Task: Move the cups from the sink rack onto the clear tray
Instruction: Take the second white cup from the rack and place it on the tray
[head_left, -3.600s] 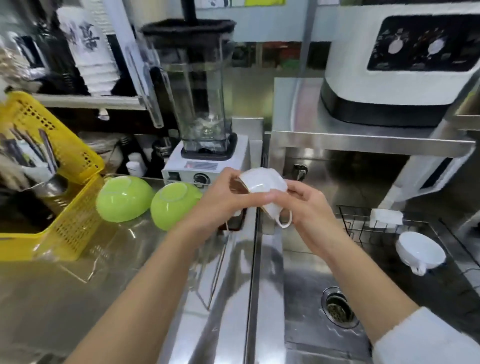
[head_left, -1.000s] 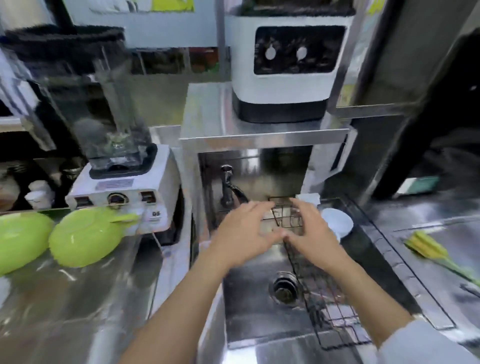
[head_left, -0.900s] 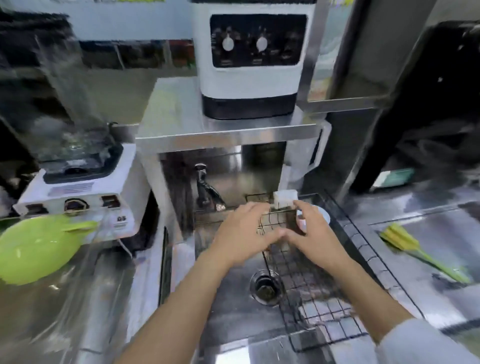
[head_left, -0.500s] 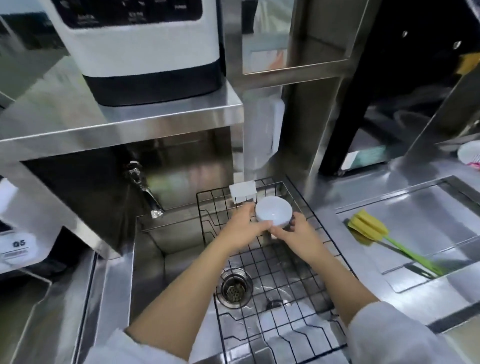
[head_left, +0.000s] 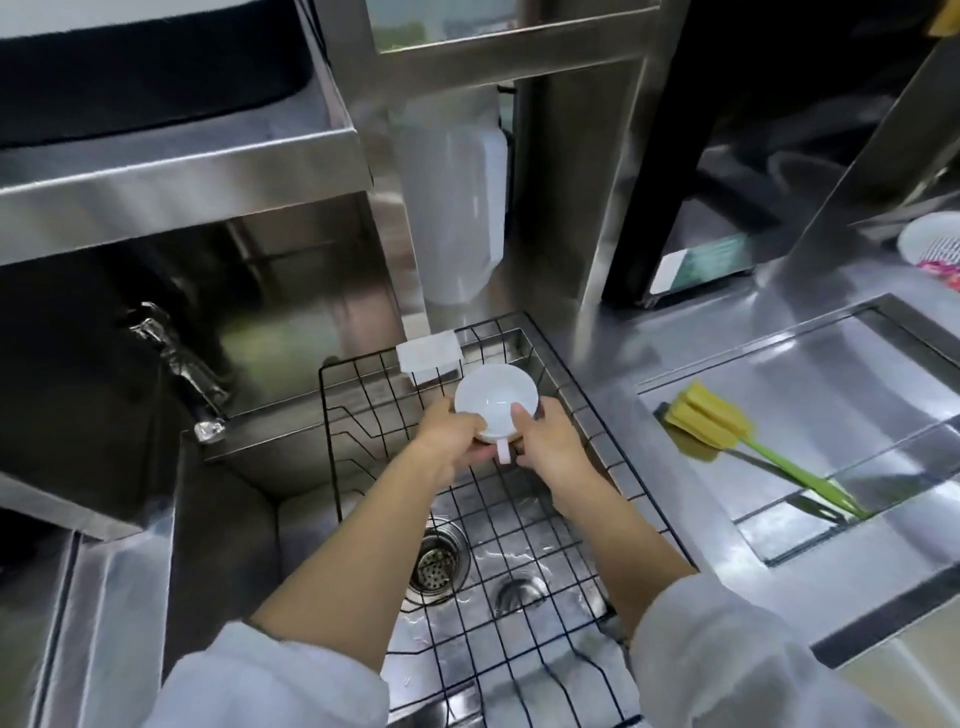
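A steel sink is lying under a black wire rack, a yellow-headed brush sitting right of that rack. Above the rack, the left hand and right hand are gripping a white handled cup, now tipped mouth-up, unlike half a second earlier.

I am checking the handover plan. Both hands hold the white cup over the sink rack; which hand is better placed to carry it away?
Probably the left hand: it cups the white cup from below, while the right hand pinches the rim beside the handle.
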